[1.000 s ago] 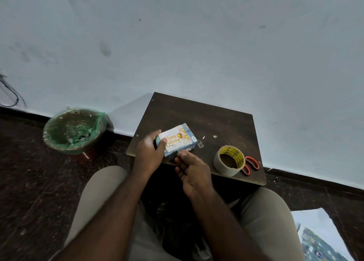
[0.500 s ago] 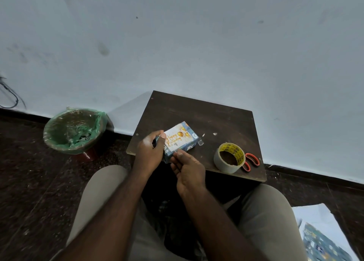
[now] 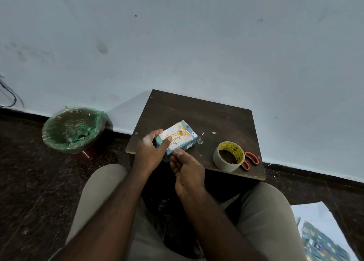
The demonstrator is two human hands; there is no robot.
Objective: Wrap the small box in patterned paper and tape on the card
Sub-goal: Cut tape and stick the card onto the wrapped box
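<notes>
The small box (image 3: 190,143), wrapped in blue patterned paper, is tilted up at the near left of the dark wooden table (image 3: 206,115). A white "Happy Birthday" card (image 3: 177,135) with gold balloons lies on its top face. My left hand (image 3: 150,150) grips the box's left end, thumb pressing on the card. My right hand (image 3: 187,169) is at the box's near edge, its fingertips touching the lower side; a bit of clear tape seems to be under them. A loose tape end (image 3: 200,141) sticks out at the box's right corner.
A roll of tape (image 3: 228,156) stands on the table's right, orange-handled scissors (image 3: 251,160) behind it. A green-lined bin (image 3: 72,129) sits on the floor at left. Spare patterned paper (image 3: 323,243) lies on the floor at lower right. My knees flank the table.
The box was lifted and tilted off the table toward me. My right hand moved up from below the box to its near edge. The left hand kept its hold.
</notes>
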